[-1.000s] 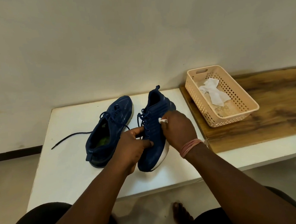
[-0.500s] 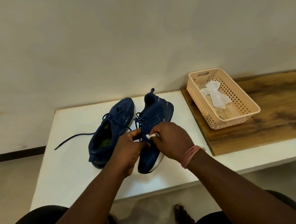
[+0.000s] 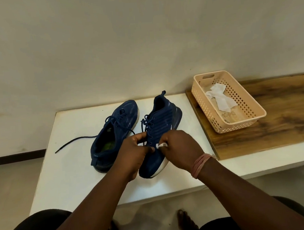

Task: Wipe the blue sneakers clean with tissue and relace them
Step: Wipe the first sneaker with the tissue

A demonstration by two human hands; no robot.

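A white table (image 3: 71, 173) under a bare wall fills mid-frame. Your right hand (image 3: 181, 151) pinches a scrap of tissue (image 3: 161, 145) against the near shoe (image 3: 159, 132); your left hand (image 3: 134, 151) curls round that shoe's laces, steadying it. The shoe lies directly under both hands, long axis running from lower centre up toward the wall, heel away. It looks navy, ribbed, white-soled. The other shoe (image 3: 113, 135) lies just left, its lace (image 3: 74, 142) trailing left.

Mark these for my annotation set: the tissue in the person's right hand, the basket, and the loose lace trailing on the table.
tissue (image 3: 161, 145), head view, on the white tip showing past the fingers.
basket (image 3: 240, 125), head view, on its near perforated wall.
loose lace (image 3: 74, 141), head view, mid-length on the white table.
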